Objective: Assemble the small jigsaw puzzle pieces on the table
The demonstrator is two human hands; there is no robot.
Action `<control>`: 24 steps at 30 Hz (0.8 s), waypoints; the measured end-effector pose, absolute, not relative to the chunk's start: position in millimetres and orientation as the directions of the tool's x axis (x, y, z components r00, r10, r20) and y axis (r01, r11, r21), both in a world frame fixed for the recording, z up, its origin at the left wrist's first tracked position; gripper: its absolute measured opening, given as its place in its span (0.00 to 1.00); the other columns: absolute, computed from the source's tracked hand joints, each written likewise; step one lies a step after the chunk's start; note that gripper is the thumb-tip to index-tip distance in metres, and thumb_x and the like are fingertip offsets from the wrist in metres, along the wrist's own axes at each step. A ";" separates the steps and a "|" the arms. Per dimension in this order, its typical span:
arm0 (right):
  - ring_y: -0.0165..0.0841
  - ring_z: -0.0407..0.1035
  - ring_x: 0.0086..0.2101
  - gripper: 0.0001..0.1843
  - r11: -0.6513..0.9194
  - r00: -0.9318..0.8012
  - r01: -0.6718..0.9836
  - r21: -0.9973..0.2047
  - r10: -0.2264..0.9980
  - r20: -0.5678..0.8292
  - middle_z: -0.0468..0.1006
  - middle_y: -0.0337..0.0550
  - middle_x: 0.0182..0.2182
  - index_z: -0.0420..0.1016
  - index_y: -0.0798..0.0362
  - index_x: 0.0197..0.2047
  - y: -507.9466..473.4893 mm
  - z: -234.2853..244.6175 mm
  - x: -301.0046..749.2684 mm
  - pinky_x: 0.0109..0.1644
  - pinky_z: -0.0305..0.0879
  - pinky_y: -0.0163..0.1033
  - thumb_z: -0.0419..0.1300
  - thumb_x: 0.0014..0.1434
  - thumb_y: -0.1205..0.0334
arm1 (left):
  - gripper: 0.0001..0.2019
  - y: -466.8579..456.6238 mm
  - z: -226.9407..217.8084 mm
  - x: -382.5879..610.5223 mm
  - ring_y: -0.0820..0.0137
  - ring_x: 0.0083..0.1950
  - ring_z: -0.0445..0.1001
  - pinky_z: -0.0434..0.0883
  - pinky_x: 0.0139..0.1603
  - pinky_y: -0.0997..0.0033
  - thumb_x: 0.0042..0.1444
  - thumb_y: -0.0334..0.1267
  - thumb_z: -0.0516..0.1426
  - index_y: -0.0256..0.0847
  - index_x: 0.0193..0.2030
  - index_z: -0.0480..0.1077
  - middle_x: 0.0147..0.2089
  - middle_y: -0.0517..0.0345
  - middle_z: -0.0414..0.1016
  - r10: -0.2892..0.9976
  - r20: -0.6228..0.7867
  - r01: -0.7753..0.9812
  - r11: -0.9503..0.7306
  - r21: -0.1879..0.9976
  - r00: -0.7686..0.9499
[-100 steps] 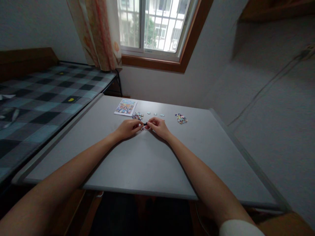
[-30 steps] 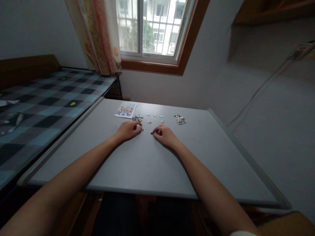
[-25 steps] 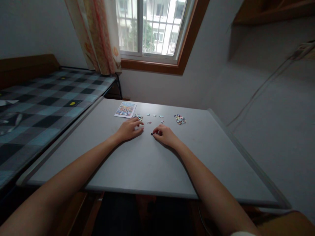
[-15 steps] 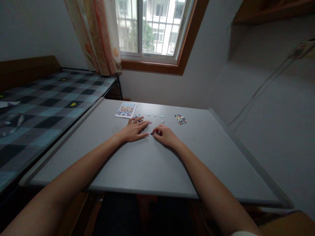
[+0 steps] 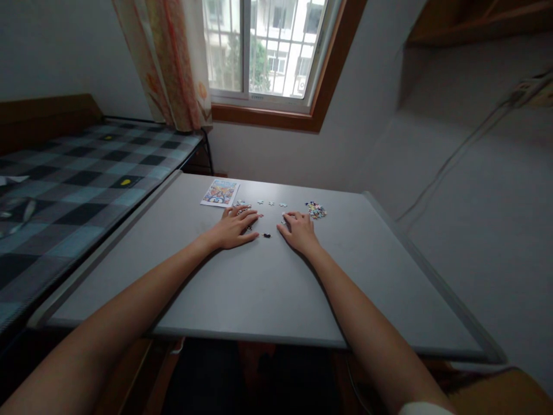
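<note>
My left hand [image 5: 237,227] lies flat with fingers spread, partly covering a group of jigsaw puzzle pieces [image 5: 242,203]. My right hand [image 5: 300,230] rests on the table with its fingers apart, just over a light puzzle piece [image 5: 283,222] that its fingertips partly hide. Between the two hands sits a dark puzzle piece [image 5: 266,235], touched by neither. Beyond them, several pale pieces [image 5: 271,203] lie in a loose row. A pile of mixed pieces [image 5: 316,210] is to the right of my right hand.
A printed picture sheet [image 5: 220,192] lies at the far left of the white table [image 5: 250,294]. Left of the table is a bed with a checked cover [image 5: 116,167]. A window [image 5: 268,52] and a curtain [image 5: 173,69] are behind; a cable [image 5: 453,153] hangs along the right wall.
My right hand has let go of the dark puzzle piece and moved right and slightly away from me, its fingers now spread. The left hand has stayed in place.
</note>
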State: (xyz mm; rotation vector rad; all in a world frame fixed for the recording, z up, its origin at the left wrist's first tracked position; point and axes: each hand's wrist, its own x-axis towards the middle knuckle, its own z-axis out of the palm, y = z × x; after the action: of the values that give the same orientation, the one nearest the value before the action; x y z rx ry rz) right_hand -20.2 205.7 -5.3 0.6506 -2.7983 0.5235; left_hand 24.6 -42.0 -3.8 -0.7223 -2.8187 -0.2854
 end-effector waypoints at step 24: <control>0.45 0.64 0.50 0.20 0.857 -0.937 -0.314 -0.409 -0.210 0.281 0.73 0.52 0.51 0.76 0.53 0.53 210.5 -5.2 -24.9 0.55 0.60 0.48 0.56 0.60 0.54 | 0.30 -45.8 -5.6 23.7 0.51 0.69 0.54 0.48 0.67 0.46 0.62 0.56 0.50 0.51 0.68 0.59 0.67 0.53 0.63 0.421 0.225 0.463 0.866 0.187 -0.879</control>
State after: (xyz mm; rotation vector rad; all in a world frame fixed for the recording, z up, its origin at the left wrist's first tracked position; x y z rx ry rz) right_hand -24.9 210.5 -5.2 0.4016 -2.8056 0.6738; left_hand 23.7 -45.8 -5.6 -0.6840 -2.8627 -0.3523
